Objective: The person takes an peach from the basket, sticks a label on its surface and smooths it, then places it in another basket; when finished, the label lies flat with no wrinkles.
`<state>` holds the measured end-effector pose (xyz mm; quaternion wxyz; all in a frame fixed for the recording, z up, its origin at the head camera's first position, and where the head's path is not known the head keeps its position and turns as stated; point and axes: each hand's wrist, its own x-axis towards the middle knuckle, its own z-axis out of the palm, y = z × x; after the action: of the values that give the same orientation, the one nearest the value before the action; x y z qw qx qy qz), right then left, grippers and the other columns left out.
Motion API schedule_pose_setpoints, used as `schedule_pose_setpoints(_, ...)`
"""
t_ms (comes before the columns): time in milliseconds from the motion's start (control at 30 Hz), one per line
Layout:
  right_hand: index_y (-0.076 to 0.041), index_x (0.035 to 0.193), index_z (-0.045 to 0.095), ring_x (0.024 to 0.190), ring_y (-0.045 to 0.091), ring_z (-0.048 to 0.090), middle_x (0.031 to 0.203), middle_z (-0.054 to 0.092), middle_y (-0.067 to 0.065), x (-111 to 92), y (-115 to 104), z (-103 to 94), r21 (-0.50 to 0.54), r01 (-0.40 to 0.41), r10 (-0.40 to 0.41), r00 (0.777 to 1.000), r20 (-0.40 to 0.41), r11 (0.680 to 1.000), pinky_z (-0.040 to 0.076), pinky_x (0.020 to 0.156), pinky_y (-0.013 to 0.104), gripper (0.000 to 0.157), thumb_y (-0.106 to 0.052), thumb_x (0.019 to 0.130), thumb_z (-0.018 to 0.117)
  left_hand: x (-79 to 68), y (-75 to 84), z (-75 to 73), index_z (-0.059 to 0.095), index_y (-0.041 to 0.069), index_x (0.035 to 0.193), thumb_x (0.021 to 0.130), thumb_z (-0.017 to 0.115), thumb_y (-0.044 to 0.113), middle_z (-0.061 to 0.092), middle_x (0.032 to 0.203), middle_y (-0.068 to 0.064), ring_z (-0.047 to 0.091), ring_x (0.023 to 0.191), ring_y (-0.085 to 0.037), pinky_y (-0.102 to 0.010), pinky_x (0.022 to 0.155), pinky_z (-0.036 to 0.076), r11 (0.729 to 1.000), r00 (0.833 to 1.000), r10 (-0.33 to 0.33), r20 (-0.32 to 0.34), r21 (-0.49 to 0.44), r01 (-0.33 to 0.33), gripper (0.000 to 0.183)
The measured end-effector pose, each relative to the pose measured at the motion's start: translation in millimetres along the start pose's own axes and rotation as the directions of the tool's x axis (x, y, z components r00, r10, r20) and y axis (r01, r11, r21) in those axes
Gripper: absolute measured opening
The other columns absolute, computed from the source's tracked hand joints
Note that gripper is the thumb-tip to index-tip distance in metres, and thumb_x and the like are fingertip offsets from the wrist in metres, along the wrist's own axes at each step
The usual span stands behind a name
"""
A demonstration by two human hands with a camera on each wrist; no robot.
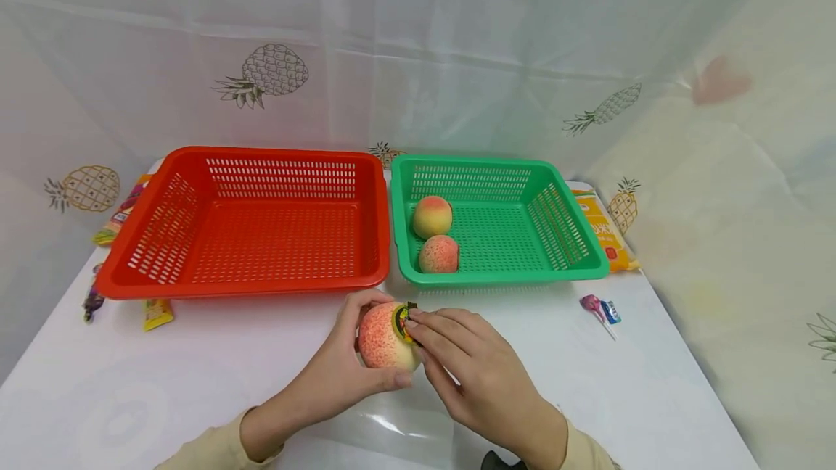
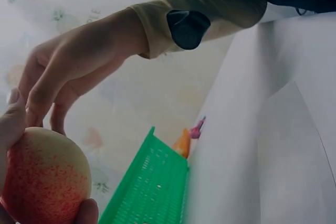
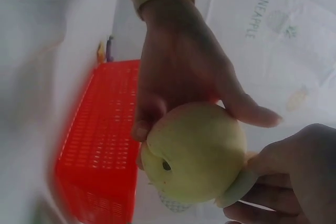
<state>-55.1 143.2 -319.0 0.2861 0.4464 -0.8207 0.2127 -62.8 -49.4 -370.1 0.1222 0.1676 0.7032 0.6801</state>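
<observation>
A peach point(image 1: 382, 339), pink-red speckled on one side and pale cream on the other, is in both hands' grasp above the table. My left hand point(image 1: 349, 361) grips it from the left, fingers behind and thumb along the near side. On its right face is a round black-and-yellow sticker point(image 1: 400, 323), which my right hand point(image 1: 473, 365) pinches with its fingertips. From the right wrist side, the peach point(image 3: 194, 150) shows pale yellow with a small dark hole, and the sticker point(image 3: 239, 188) shows as a pale disc edge by the fingers. The left wrist view shows the red speckled side.
A red basket point(image 1: 281, 287) stands at the back left. Beside it, a green basket point(image 1: 503, 278) holds two peaches point(image 1: 432, 217). A lollipop point(image 1: 592, 304) and a small blue wrapper point(image 1: 610, 312) lie right; a yellow packet point(image 1: 157, 314) lies left, an orange bag point(image 1: 604, 231) behind.
</observation>
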Motion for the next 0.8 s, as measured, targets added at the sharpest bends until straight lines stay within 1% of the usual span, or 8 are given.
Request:
schedule_pose_setpoints(100, -0.005, 0.114, 0.058, 0.103, 0.018, 0.053, 0.114, 0.059, 0.005, 0, 0, -1.1, -0.008, 0.010, -0.010, 0.999, 0.038, 1.000, 0.041, 0.089, 0.030, 0.033, -0.018, 0.085, 0.057, -0.8, 1.0, -1.4, 0.027, 0.027, 0.124, 0.061, 0.081, 0.018, 0.037, 0.124, 0.002, 0.043, 0.110, -0.017, -0.027, 0.081, 0.048, 1.000, 1.000, 0.008, 0.010, 0.011, -0.008, 0.083)
schedule_pose_setpoints(167, -0.005, 0.117, 0.056, 0.106, 0.018, 0.051, 0.117, 0.057, 0.004, 0, 0, -2.5, -0.003, 0.015, -0.015, 0.997, 0.072, 1.000, 0.039, 0.090, 0.030, 0.037, -0.024, 0.085, 0.058, -1.3, 1.7, -3.1, 0.026, 0.026, 0.125, 0.062, 0.081, 0.019, 0.037, 0.124, 0.001, 0.043, 0.110, -0.017, -0.027, 0.081, 0.048, 1.000, 1.000, 0.018, 0.021, 0.025, -0.018, 0.083)
schedule_pose_setpoints(233, -0.006, 0.119, 0.054, 0.108, 0.018, 0.049, 0.119, 0.054, 0.003, 1, -1, -4.0, 0.000, 0.017, -0.017, 0.995, 0.103, 1.000, 0.037, 0.091, 0.030, 0.044, -0.030, 0.084, 0.059, -1.5, 2.2, -5.3, 0.025, 0.024, 0.126, 0.063, 0.080, 0.018, 0.037, 0.124, 0.000, 0.044, 0.109, -0.019, -0.027, 0.081, 0.048, 0.999, 0.998, 0.035, 0.043, 0.017, -0.036, 0.083)
schedule_pose_setpoints(367, -0.006, 0.122, 0.051, 0.108, 0.019, 0.048, 0.116, 0.052, 0.004, 5, -1, -6.5, 0.000, 0.045, -0.045, 0.993, 0.110, 0.999, 0.037, 0.088, 0.031, 0.057, -0.041, 0.078, 0.063, -1.4, 2.7, -8.5, 0.025, 0.024, 0.126, 0.064, 0.079, 0.021, 0.037, 0.123, -0.003, 0.046, 0.107, -0.023, -0.029, 0.079, 0.048, 0.998, 0.993, 0.066, 0.099, -0.016, -0.065, 0.082)
schedule_pose_setpoints(500, -0.003, 0.120, 0.053, 0.102, 0.021, 0.049, 0.108, 0.054, 0.007, 10, -4, -6.7, -0.025, 0.111, -0.109, 0.993, 0.051, 0.994, 0.039, 0.083, 0.032, 0.063, -0.044, 0.074, 0.065, -2.8, 3.8, -7.9, 0.024, 0.026, 0.125, 0.065, 0.076, 0.030, 0.037, 0.123, -0.005, 0.047, 0.106, -0.025, -0.032, 0.077, 0.050, 0.994, 0.984, 0.081, 0.160, -0.080, -0.069, 0.080)
schedule_pose_setpoints(600, 0.000, 0.116, 0.055, 0.097, 0.023, 0.052, 0.104, 0.056, 0.009, 12, -6, -6.2, -0.054, 0.171, -0.172, 0.985, -0.014, 0.984, 0.040, 0.080, 0.033, 0.057, -0.041, 0.078, 0.062, -5.4, 6.2, -5.7, 0.022, 0.025, 0.126, 0.068, 0.073, 0.033, 0.037, 0.122, -0.007, 0.049, 0.105, -0.026, -0.034, 0.077, 0.050, 0.987, 0.979, 0.079, 0.189, -0.150, -0.050, 0.078)
schedule_pose_setpoints(700, 0.002, 0.111, 0.058, 0.094, 0.023, 0.054, 0.102, 0.059, 0.011, 14, -8, -6.1, -0.107, 0.230, -0.239, 0.968, -0.079, 0.967, 0.042, 0.077, 0.032, 0.051, -0.039, 0.082, 0.058, -8.4, 9.5, -2.7, 0.022, 0.024, 0.126, 0.068, 0.072, 0.034, 0.038, 0.123, -0.008, 0.050, 0.105, -0.026, -0.034, 0.078, 0.050, 0.978, 0.980, 0.077, 0.182, -0.207, -0.038, 0.078)
schedule_pose_setpoints(800, 0.003, 0.105, 0.062, 0.090, 0.023, 0.057, 0.099, 0.063, 0.012, 15, -9, -6.2, -0.178, 0.284, -0.310, 0.940, -0.140, 0.942, 0.043, 0.073, 0.031, 0.048, -0.039, 0.082, 0.057, -11.6, 12.5, 0.0, 0.022, 0.021, 0.126, 0.069, 0.071, 0.035, 0.039, 0.123, -0.011, 0.050, 0.105, -0.027, -0.035, 0.078, 0.050, 0.965, 0.983, 0.083, 0.166, -0.260, -0.038, 0.077)
